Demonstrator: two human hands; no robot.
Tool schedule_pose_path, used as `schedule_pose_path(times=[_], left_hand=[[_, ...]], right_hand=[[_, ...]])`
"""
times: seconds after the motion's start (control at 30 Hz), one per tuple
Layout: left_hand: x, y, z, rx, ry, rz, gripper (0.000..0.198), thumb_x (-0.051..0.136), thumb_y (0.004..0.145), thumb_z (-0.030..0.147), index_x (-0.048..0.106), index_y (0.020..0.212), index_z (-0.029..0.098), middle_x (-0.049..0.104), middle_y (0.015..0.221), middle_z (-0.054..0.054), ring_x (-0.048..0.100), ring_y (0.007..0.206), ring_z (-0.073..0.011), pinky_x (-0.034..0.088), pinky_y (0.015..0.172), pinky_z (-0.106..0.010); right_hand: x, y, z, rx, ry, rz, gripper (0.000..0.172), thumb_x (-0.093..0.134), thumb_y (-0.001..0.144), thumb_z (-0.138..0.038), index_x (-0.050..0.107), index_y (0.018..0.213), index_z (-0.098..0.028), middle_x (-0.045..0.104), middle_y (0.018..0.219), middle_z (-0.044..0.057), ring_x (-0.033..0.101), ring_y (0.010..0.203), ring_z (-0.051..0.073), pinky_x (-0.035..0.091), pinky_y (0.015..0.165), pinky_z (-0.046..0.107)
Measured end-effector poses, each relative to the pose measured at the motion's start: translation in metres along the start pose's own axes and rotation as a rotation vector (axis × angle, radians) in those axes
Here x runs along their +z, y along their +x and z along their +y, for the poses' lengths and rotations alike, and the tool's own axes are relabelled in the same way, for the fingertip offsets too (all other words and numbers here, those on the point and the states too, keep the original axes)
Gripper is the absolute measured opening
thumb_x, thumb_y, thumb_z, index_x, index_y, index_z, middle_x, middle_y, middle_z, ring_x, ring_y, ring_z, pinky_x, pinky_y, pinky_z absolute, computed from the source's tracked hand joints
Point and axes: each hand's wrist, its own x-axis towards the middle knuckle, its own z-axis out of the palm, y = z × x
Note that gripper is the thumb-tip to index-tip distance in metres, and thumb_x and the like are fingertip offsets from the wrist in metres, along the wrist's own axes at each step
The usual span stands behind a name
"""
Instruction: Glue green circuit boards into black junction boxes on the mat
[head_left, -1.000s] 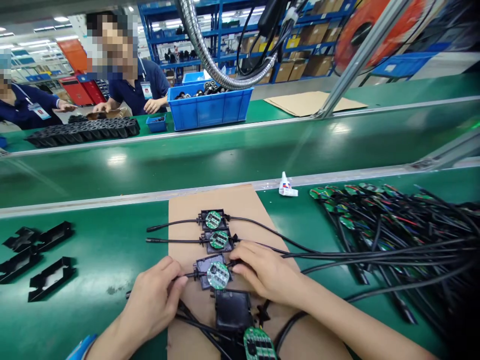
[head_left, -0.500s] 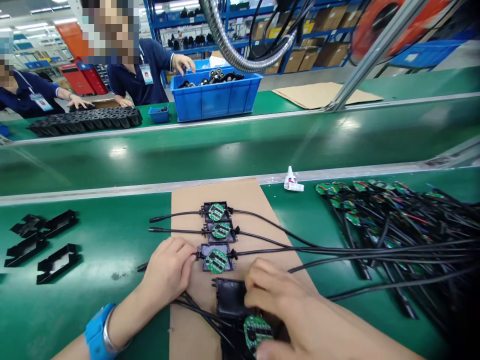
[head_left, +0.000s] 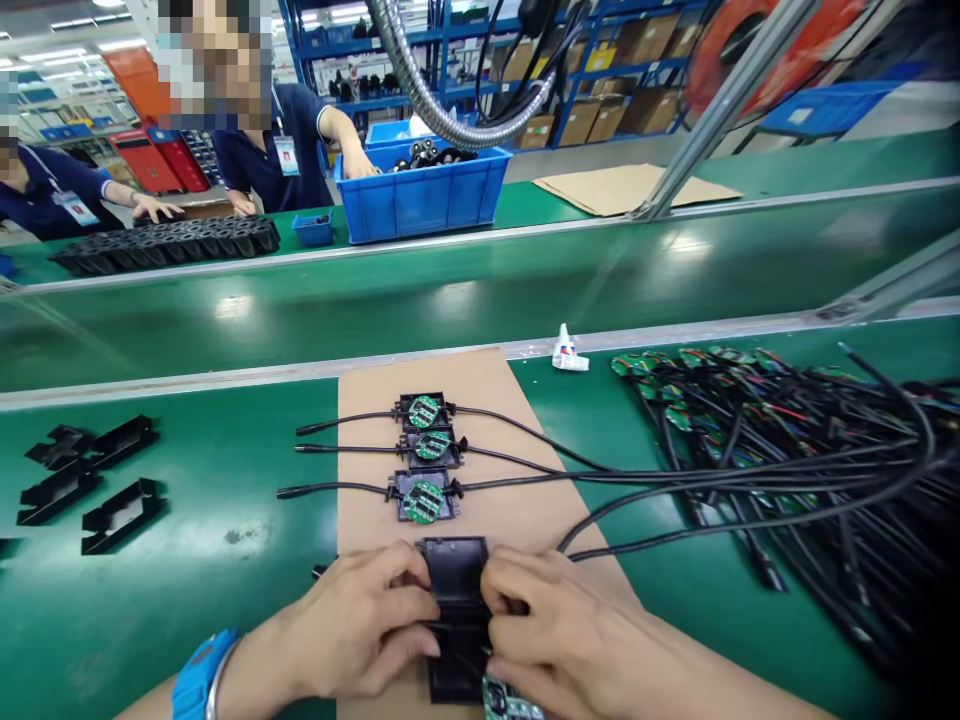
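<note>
An open black plastic case (head_left: pixel 455 575) lies on the cardboard between my hands, its inside facing up. My left hand (head_left: pixel 371 620) is closed at the case's left edge, and a black cable tip (head_left: pixel 319 571) pokes out behind it. My right hand (head_left: pixel 544 625) has curled fingers at the right edge, where a black cable (head_left: pixel 600 553) runs into it. A round green circuit board (head_left: pixel 510 702) shows partly below the right fingers. Farther up, three black cases hold circuit boards with cables out both sides; the nearest board (head_left: pixel 423 502) sits tilted.
Loose black cases (head_left: pixel 124 515) lie at left. A pile of cables with boards (head_left: pixel 720 430) fills the right side. A small white bottle (head_left: pixel 568 352) rests by the rail. Across the bench, two people work near a blue bin (head_left: pixel 427 200) and a black tray (head_left: pixel 169 243).
My left hand has left the third case's cable and come down to the near case. My right hand has shifted beside that case. A person opposite has reached into the blue bin.
</note>
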Motion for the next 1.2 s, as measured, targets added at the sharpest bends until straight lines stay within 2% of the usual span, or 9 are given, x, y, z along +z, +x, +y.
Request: schedule_pose_path(times=[0.13, 0.23, 0.4, 0.57, 0.77, 0.83, 0.93, 1.07, 1.2], left_hand=[[-0.006, -0.004, 0.001, -0.092, 0.042, 0.092, 0.019, 0.042, 0.095, 0.024, 0.06, 0.094, 0.022, 0.06, 0.083, -0.003, 0.059, 0.072, -0.015, 0.045, 0.062, -0.025], [-0.008, -0.005, 0.002, -0.204, 0.073, 0.08, 0.021, 0.039, 0.095, 0.024, 0.055, 0.084, 0.021, 0.059, 0.076, -0.001, 0.057, 0.066, -0.0148, 0.042, 0.058, -0.025], [-0.006, -0.004, 0.0, -0.253, 0.153, -0.01, 0.021, 0.039, 0.093, 0.023, 0.048, 0.074, 0.021, 0.058, 0.072, 0.0, 0.056, 0.062, -0.0154, 0.039, 0.056, -0.027], [-0.01, -0.004, 0.0, -0.273, 0.331, 0.01, 0.017, 0.041, 0.088, 0.022, 0.048, 0.073, 0.02, 0.056, 0.067, -0.002, 0.054, 0.061, -0.0193, 0.038, 0.056, -0.031], [-0.014, -0.01, 0.011, -0.137, 0.333, 0.047, 0.009, 0.048, 0.088, 0.023, 0.057, 0.089, 0.019, 0.057, 0.086, -0.006, 0.051, 0.078, -0.0225, 0.041, 0.067, -0.035], [-0.011, -0.014, 0.014, -0.041, 0.329, 0.013, 0.007, 0.051, 0.088, 0.022, 0.057, 0.088, 0.019, 0.057, 0.085, -0.005, 0.049, 0.078, -0.0222, 0.04, 0.067, -0.035], [-0.008, -0.024, 0.019, 0.024, 0.339, 0.089, 0.012, 0.049, 0.089, 0.016, 0.056, 0.08, 0.017, 0.056, 0.076, -0.004, 0.047, 0.073, -0.0204, 0.036, 0.064, -0.033], [-0.012, -0.042, 0.031, 0.057, 0.312, 0.248, 0.014, 0.049, 0.086, 0.013, 0.055, 0.074, 0.017, 0.05, 0.063, -0.002, 0.041, 0.062, -0.0183, 0.03, 0.057, -0.032], [-0.004, -0.057, 0.034, -0.051, 0.343, 0.165, 0.019, 0.048, 0.085, 0.012, 0.051, 0.067, 0.018, 0.05, 0.062, -0.003, 0.042, 0.06, -0.018, 0.032, 0.056, -0.031]], right_hand=[[-0.019, -0.003, 0.008, 0.16, 0.218, 0.06, 0.036, 0.067, 0.079, -0.047, 0.052, 0.097, -0.02, 0.055, 0.091, 0.003, 0.052, 0.078, 0.016, 0.041, 0.067, 0.028], [-0.027, -0.003, 0.016, 0.264, 0.196, 0.047, 0.017, 0.053, 0.088, -0.028, 0.051, 0.104, -0.02, 0.059, 0.095, 0.005, 0.055, 0.083, 0.018, 0.044, 0.073, 0.03], [-0.011, 0.002, 0.024, 0.239, -0.003, 0.02, 0.016, 0.047, 0.088, -0.017, 0.06, 0.097, -0.02, 0.062, 0.09, 0.006, 0.055, 0.086, 0.021, 0.044, 0.075, 0.033], [0.0, 0.006, 0.027, 0.208, -0.106, 0.11, 0.029, 0.05, 0.089, -0.02, 0.055, 0.118, -0.018, 0.062, 0.097, 0.007, 0.053, 0.09, 0.022, 0.043, 0.08, 0.036], [-0.013, -0.007, 0.018, 0.124, -0.099, 0.06, 0.013, 0.046, 0.087, -0.016, 0.058, 0.084, -0.018, 0.053, 0.084, 0.007, 0.045, 0.081, 0.021, 0.038, 0.07, 0.034], [-0.013, -0.014, 0.015, 0.124, -0.083, 0.01, 0.013, 0.045, 0.086, -0.015, 0.057, 0.08, -0.018, 0.052, 0.083, 0.007, 0.044, 0.08, 0.021, 0.036, 0.067, 0.033], [-0.01, -0.022, 0.013, 0.109, -0.084, 0.026, 0.023, 0.037, 0.09, -0.013, 0.057, 0.081, -0.018, 0.051, 0.079, 0.006, 0.042, 0.075, 0.019, 0.033, 0.063, 0.033], [-0.006, -0.03, 0.009, 0.035, -0.081, 0.066, 0.023, 0.036, 0.091, -0.012, 0.054, 0.076, -0.016, 0.049, 0.074, 0.005, 0.037, 0.071, 0.017, 0.03, 0.063, 0.033], [0.004, -0.03, 0.007, 0.026, -0.155, 0.064, 0.023, 0.039, 0.09, -0.014, 0.048, 0.069, -0.017, 0.048, 0.071, 0.003, 0.035, 0.069, 0.016, 0.03, 0.064, 0.033]])
